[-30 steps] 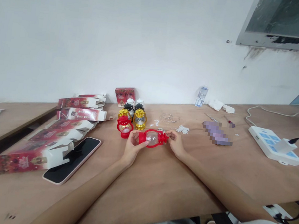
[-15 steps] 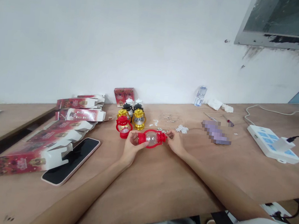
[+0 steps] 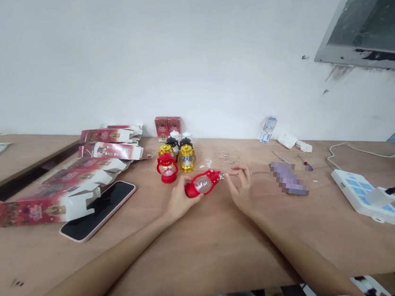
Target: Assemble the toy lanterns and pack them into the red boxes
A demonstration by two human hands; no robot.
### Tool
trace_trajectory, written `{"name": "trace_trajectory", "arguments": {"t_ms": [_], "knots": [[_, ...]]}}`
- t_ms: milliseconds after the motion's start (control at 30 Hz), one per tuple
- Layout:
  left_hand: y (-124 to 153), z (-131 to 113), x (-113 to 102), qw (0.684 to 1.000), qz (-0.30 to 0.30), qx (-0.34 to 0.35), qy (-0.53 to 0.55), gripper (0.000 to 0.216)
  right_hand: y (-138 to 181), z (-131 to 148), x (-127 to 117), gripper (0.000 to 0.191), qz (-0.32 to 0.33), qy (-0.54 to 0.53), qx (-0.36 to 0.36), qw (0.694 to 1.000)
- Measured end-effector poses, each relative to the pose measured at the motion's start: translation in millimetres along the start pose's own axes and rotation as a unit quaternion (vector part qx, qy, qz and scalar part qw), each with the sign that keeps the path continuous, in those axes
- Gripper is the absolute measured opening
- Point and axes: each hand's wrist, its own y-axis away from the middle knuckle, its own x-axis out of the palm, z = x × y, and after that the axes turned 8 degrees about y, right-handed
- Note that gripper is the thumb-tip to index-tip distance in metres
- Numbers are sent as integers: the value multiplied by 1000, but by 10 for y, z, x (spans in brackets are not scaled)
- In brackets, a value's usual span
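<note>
My left hand [image 3: 181, 198] is closed around the base of a red toy lantern [image 3: 203, 184] with a clear globe. The lantern lies tilted, its top pointing right and away from me. Just off that top, my right hand [image 3: 241, 188] has its thumb and forefinger brought together, the other fingers curled up. Whatever sits in that pinch is too small to make out. Another red lantern [image 3: 167, 168] stands upright left of my hands. Behind it are gold lanterns [image 3: 186, 158], with black and white ones [image 3: 186, 139] further back.
Opened red boxes [image 3: 98, 167] and a phone [image 3: 99, 210] lie at left; two red boxes [image 3: 167, 126] stand by the wall. Small white pieces [image 3: 208, 162] and thin metal rings [image 3: 227, 157] lie beyond my hands. At right are a purple blurred item [image 3: 288, 178], a screwdriver [image 3: 305, 163] and a power strip [image 3: 366, 196].
My right hand has drawn away from the lantern's top, slightly to the right. In my left hand the lantern has turned so its top points more upward. The view has shifted slightly.
</note>
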Motion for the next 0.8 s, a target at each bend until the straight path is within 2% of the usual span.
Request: {"name": "trace_trajectory", "arguments": {"t_ms": [67, 133, 233, 300, 400, 467, 533, 600, 667, 767, 800], "knots": [[17, -34, -11, 999, 24, 18, -16, 40, 92, 106, -18, 8, -11, 28, -130, 991], [33, -60, -17, 998, 51, 35, -23, 38, 213, 185, 15, 5, -11, 42, -248, 968], [55, -64, -10, 994, 94, 51, -33, 35, 369, 241, 121, 17, -11, 53, -358, 932], [66, -48, 5, 991, 122, 54, -33, 33, 410, 237, 176, 20, 2, 71, -381, 922], [64, -16, 26, 986, 154, 64, -28, 40, 384, 202, 180, 18, 28, 88, -364, 927], [43, -13, 16, 980, 172, 91, -42, 48, 351, 189, 137, 14, 24, 95, -366, 925], [15, -44, -47, 970, 191, 123, -87, 48, 338, 199, 84, 14, 5, 113, -396, 911], [1, -120, -198, 956, 205, 141, -153, 41, 353, 224, 43, 21, -9, 132, -433, 892], [29, -231, -467, 938, 203, 151, -236, 35, 385, 252, 26, 23, -11, 141, -455, 879], [182, -399, -1084, 890, 166, 173, -388, 40, 428, 284, 32, 22, -12, 128, -473, 872], [259, -442, -1327, 875, 132, 167, -435, 41, 435, 292, 37, 21, -17, 123, -476, 870]]}}
